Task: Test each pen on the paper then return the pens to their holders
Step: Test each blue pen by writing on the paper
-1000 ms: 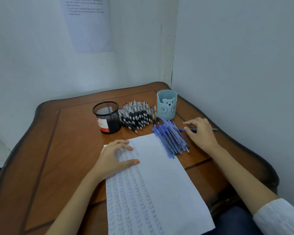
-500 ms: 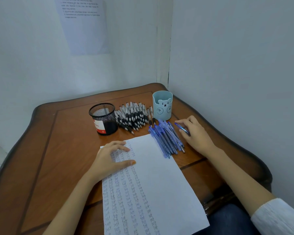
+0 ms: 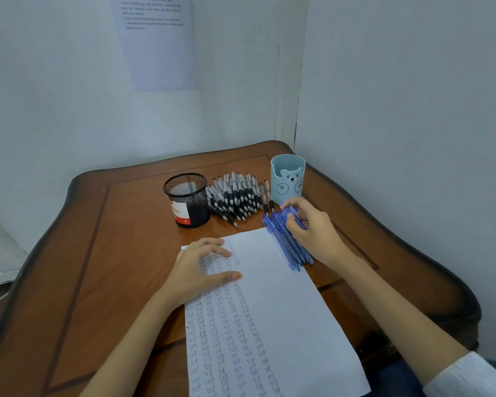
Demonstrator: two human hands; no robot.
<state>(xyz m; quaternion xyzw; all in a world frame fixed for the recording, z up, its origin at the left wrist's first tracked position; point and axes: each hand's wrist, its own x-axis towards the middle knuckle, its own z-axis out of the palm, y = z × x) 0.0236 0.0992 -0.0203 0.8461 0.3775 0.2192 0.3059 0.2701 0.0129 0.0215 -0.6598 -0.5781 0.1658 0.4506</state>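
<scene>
A white paper covered in columns of the written word "test" lies on the wooden table. My left hand rests flat on the paper's top left part. A pile of several blue pens lies at the paper's upper right edge. My right hand is over the pile's far end, with curled fingers pinching a blue pen there. A heap of several black-and-grey pens lies between the black mesh holder and the light blue bear holder.
The table sits in a corner, with walls close behind and to the right. A printed sheet hangs on the back wall. The table's curved edge runs along the right side. Bare wood shows to the left of the paper.
My right hand moved left from the table's right side, bringing a stray blue pen onto the far end of the blue pile. My left hand stayed on the paper.
</scene>
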